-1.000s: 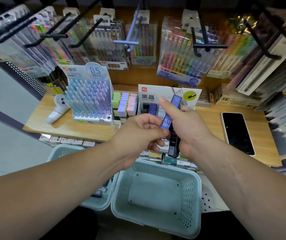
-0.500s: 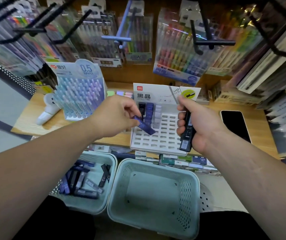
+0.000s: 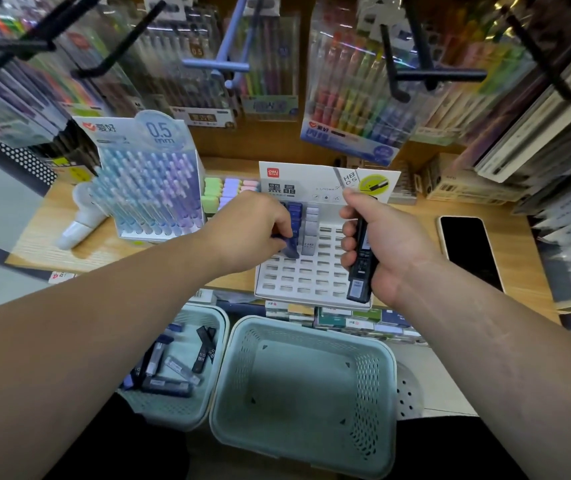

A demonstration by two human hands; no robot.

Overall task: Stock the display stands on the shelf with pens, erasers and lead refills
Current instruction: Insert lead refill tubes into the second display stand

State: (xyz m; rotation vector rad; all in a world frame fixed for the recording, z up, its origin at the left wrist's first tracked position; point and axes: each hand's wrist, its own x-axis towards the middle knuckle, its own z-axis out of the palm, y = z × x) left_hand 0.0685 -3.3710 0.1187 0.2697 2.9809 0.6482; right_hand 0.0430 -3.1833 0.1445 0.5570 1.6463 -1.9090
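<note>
A white slotted lead-refill stand (image 3: 315, 275) sits on the wooden shelf (image 3: 415, 216), with blue and grey refill cases in its upper rows. My left hand (image 3: 252, 230) pinches a blue refill case (image 3: 290, 250) and holds its tip at a slot in the stand's left columns. My right hand (image 3: 377, 244) grips black refill cases (image 3: 362, 261) upright over the stand's right side. The pen stand (image 3: 152, 188) marked 0.5 mm is full of pastel pens. Pastel erasers (image 3: 225, 192) sit between the two stands.
Two pale green baskets stand below the shelf: the left basket (image 3: 201, 410) holds several refill cases (image 3: 173, 368), the right basket (image 3: 311, 403) has nothing in it. A phone (image 3: 469, 251) lies on the shelf's right. Black hooks (image 3: 429, 74) with pen packs hang overhead. A white object (image 3: 79, 226) lies at far left.
My left hand took the blue refill case from my right hand and carried it down onto the stand's slots. My right hand moved right, still holding the black cases.
</note>
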